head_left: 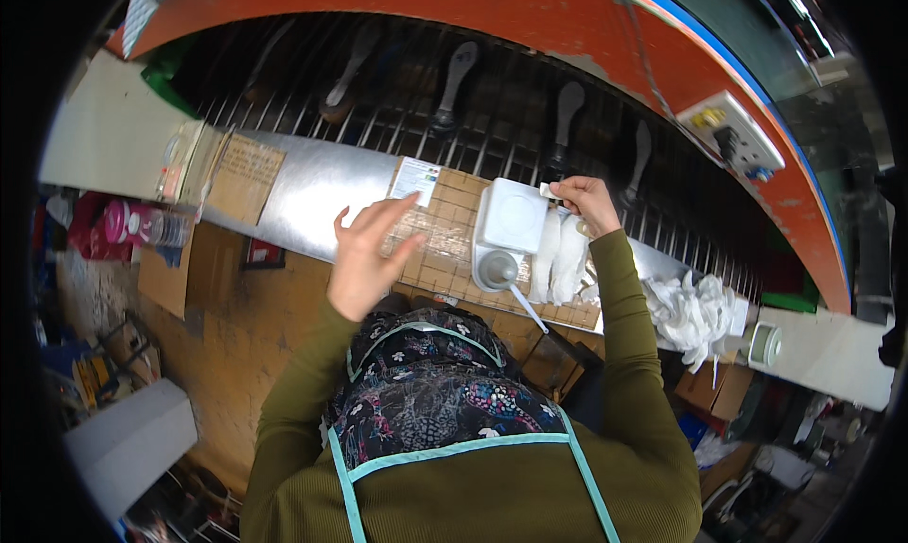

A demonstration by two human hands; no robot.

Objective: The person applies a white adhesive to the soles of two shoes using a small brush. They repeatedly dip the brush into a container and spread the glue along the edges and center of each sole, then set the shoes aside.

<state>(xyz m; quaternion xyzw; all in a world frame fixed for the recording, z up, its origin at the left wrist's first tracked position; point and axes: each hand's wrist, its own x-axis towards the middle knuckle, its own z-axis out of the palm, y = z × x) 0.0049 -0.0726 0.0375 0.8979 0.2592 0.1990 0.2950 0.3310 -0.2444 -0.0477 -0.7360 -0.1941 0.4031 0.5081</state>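
Curved orange machine guard (530, 13) with a blue edge arches over dark metal bars (397, 98). A white wall socket (733, 131) sits right; brown floor (236, 325) and cardboard boxes (170, 273) lie left.

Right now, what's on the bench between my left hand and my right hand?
In the head view, a white rectangular container sits on the gridded cardboard mat between the raised left hand and the right hand, which pinches a small white piece above folded white cloths.
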